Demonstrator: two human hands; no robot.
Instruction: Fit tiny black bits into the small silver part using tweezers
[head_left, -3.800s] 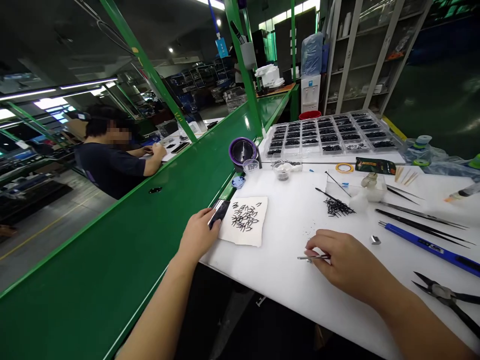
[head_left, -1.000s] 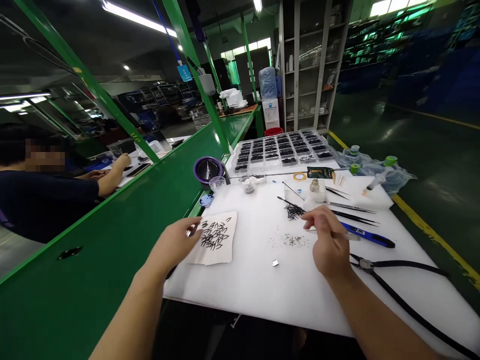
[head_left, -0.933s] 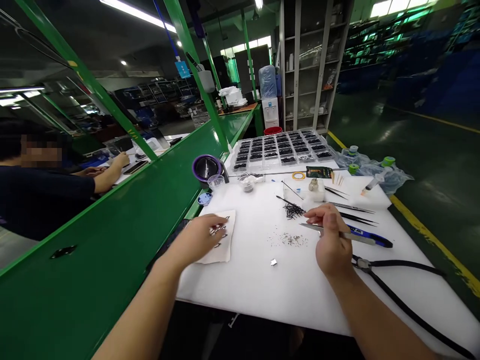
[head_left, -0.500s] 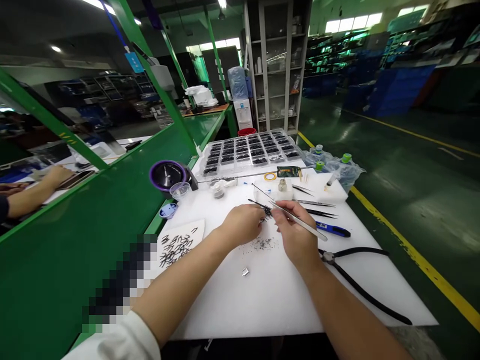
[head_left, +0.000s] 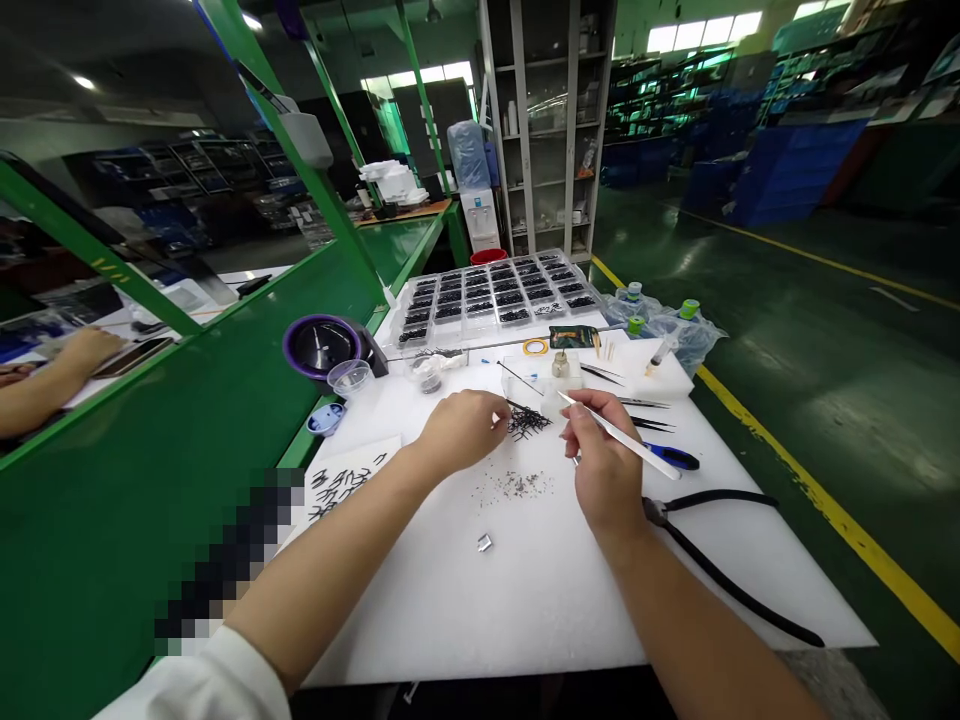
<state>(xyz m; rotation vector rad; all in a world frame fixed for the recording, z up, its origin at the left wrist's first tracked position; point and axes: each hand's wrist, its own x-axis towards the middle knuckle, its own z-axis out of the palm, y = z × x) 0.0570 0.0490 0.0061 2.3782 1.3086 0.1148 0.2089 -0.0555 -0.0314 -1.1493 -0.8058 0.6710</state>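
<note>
My right hand (head_left: 606, 470) grips a pair of silver tweezers (head_left: 634, 443), their tips pointing up and left over the white work surface (head_left: 540, 600). A small silver tip also shows below its fingers; what it belongs to is hidden. My left hand (head_left: 466, 432) is closed in a pinch beside a pile of small black pieces (head_left: 529, 422); I cannot make out what its fingers hold. Loose tiny bits (head_left: 521, 485) lie scattered in front of the pile. Nearer me is a small shiny metal piece (head_left: 485, 542). Behind the pile lies a thin dark rod (head_left: 519, 377).
Black-handled pliers (head_left: 720, 540), a blue-handled tool (head_left: 675, 457) and more tweezers (head_left: 646, 403) lie to the right. A clear compartment box (head_left: 487, 325) of black parts stands behind. Bent black pieces (head_left: 337, 487) sit at left. Beyond the green partition, another person's arm (head_left: 56, 375) shows.
My hands have drawn apart, the left moving left and the right moving right with the tweezers. More of the black pile shows between them. The view has shifted slightly.
</note>
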